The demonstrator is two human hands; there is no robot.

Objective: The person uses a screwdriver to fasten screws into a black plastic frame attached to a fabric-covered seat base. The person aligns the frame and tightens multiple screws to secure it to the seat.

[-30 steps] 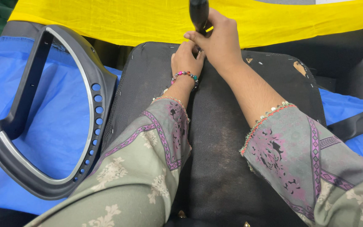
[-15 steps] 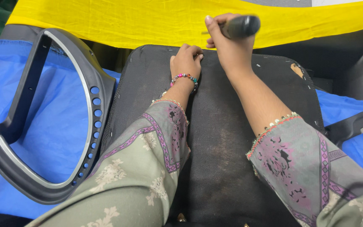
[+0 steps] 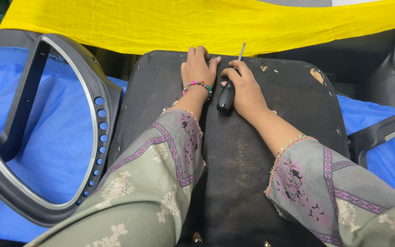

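Note:
A black fabric-covered seat panel (image 3: pixel 234 151) lies flat in front of me, its edge lined with small staples. My left hand (image 3: pixel 197 68) rests palm down on its far edge, fingers together, a beaded bracelet on the wrist. My right hand (image 3: pixel 245 87) grips a screwdriver (image 3: pixel 227 93) with a black handle. The handle lies low over the panel and the metal shaft points away toward the far edge.
A grey curved plastic armrest frame (image 3: pixel 46 137) with a row of holes lies to the left on blue cloth (image 3: pixel 56 151). Yellow cloth (image 3: pixel 206 23) runs across the back. Another dark frame part (image 3: pixel 380 132) sits at the right.
My right hand has come down from a raised position onto the panel and turned the screwdriver so its shaft points away. My left hand has stayed in place.

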